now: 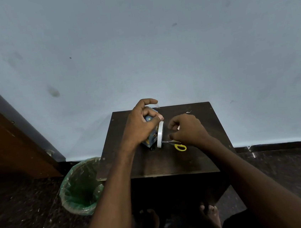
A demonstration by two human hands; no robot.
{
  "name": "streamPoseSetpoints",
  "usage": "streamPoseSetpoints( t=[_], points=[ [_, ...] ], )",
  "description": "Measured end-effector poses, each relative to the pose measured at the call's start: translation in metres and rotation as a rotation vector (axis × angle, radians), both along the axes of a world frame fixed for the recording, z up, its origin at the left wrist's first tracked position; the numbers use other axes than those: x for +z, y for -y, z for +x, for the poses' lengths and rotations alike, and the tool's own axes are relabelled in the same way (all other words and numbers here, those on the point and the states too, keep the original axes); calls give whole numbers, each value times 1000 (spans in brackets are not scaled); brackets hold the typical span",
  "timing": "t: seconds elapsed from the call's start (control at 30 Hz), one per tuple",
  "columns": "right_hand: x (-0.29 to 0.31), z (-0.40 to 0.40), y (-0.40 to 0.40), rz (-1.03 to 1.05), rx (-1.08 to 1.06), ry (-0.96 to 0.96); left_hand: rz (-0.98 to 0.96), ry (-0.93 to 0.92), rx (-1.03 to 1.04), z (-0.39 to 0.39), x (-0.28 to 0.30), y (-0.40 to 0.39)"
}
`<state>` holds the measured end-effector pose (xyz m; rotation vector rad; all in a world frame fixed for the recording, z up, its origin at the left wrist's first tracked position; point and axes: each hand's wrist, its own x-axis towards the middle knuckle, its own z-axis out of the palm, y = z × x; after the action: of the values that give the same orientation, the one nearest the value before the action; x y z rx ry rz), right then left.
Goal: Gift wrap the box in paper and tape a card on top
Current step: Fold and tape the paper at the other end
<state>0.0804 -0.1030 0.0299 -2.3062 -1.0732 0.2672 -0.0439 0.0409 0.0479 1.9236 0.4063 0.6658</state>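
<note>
The box (151,138), wrapped in blue patterned paper, stands tilted on the dark wooden table (169,160). My left hand (139,126) grips it from above, the thumb tip resting on top of a white tape roll (160,135) that stands on edge against the box. A short clear strip of tape (157,105) hangs from my raised left forefinger. My right hand (186,128) hovers just right of the roll with its fingers curled toward it; whether they pinch tape is hidden. Scissors with a yellow handle (180,147) lie partly under that hand. I see no card.
A green-lined waste bin (80,188) stands on the floor at the table's left front corner. A pale blue wall rises right behind the table. A brown wooden cabinet (9,143) is at far left. My bare feet (210,217) show below the table.
</note>
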Motion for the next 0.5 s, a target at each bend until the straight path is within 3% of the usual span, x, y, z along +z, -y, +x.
streamPoseSetpoints(
  t=[0.1, 0.23, 0.4, 0.5],
  points=[
    [-3, -2, -3, -40, 118, -53, -21, 23, 18, 0, 2, 1],
    [-16, -8, -8, -222, 152, 32, -24, 52, 31, 1, -2, 0],
    [-13, -13, -2, -164, -2, 144, -32, 43, 10, 1, -1, 0],
    [-11, -11, -4, -96, -23, 107, -44, 66, 10, 1, -2, -1]
  ],
)
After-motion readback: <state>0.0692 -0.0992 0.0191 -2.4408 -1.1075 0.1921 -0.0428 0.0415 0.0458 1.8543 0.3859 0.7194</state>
